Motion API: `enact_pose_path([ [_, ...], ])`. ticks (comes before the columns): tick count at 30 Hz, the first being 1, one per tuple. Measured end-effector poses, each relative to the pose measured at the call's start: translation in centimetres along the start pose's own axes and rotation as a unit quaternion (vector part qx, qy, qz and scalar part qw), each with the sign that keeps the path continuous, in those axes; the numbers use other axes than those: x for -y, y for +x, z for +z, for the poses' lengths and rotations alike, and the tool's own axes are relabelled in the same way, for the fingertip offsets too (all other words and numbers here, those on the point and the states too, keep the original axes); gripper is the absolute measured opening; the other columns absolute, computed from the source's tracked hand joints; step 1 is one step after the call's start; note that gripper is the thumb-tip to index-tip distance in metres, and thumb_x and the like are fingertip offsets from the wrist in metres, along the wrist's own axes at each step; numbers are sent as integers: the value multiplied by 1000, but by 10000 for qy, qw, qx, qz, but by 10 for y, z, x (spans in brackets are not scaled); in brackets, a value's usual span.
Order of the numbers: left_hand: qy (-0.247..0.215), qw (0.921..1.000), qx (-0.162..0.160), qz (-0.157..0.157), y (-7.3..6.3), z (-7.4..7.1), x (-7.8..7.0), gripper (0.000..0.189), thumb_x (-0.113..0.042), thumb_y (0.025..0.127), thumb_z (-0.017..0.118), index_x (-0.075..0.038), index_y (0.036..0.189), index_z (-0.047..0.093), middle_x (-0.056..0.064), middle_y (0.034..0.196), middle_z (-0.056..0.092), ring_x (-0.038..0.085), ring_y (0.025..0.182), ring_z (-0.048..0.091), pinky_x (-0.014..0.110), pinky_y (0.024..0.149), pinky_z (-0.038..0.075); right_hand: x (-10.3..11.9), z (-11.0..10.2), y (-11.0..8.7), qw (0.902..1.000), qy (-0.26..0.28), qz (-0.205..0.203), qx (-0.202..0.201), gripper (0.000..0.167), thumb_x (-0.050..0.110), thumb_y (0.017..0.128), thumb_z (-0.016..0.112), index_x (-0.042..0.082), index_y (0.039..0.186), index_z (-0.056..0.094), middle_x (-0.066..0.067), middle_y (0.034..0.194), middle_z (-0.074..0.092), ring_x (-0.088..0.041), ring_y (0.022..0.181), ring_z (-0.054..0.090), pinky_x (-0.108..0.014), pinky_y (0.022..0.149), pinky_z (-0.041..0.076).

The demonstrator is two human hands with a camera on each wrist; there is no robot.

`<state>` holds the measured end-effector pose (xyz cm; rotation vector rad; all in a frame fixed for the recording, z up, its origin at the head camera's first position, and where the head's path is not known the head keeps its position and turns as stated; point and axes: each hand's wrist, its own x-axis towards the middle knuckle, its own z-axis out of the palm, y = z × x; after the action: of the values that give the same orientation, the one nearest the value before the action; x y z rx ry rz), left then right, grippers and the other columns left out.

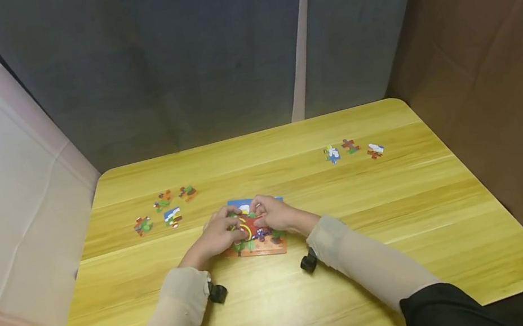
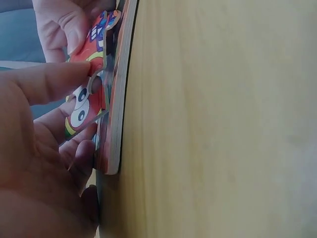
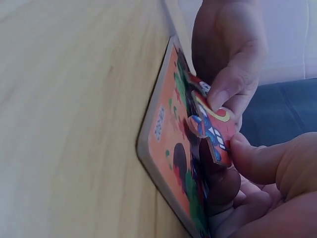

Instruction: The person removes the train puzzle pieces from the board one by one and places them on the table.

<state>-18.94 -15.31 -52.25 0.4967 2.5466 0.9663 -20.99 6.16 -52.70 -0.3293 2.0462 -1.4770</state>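
Note:
Over the puzzle board in the middle of the table, both hands work on two jigsaw pieces. My left hand grips a red jigsaw piece with cartoon eyes between thumb and fingers. The right hand pinches another red jigsaw piece with a yellow band and blue-and-white print, thumb on its face and fingers underneath. The two pieces meet edge to edge, tilted and raised above the board. The left thumb lies right at their seam. Fingers hide part of the board's picture.
Several loose jigsaw pieces, one a blue-and-white piece, lie left of the board. Three more, including a red-and-green piece, lie at the back right. A dark curtain stands behind the wooden table.

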Motion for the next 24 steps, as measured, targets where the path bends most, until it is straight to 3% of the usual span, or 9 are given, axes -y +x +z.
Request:
enact_pose_path([
  [9,-45,9998,44,-199,1,-2,-6,19,-27,91,67,-16,76,69,9,146,44,40,137,34,66,107,21,-2,-1,3,9985,496,141,177,23,-2,99,59,6,120,52,-11,110,56,-20,86,58,-27,70,51],
  [15,-123,9994,277,-177,0,-4,-3,23,-29,97,66,-16,78,68,8,148,42,40,139,29,67,106,19,-5,-1,4,9971,722,159,162,24,0,99,60,5,121,52,-10,104,57,-19,83,57,-26,70,51],
  [24,-102,9994,311,-64,3,-4,1,30,-32,103,59,-18,79,69,8,149,41,41,139,28,67,103,20,-10,-1,7,9960,878,6,134,24,0,98,62,3,119,51,-8,94,59,-17,77,59,-25,66,51],
])
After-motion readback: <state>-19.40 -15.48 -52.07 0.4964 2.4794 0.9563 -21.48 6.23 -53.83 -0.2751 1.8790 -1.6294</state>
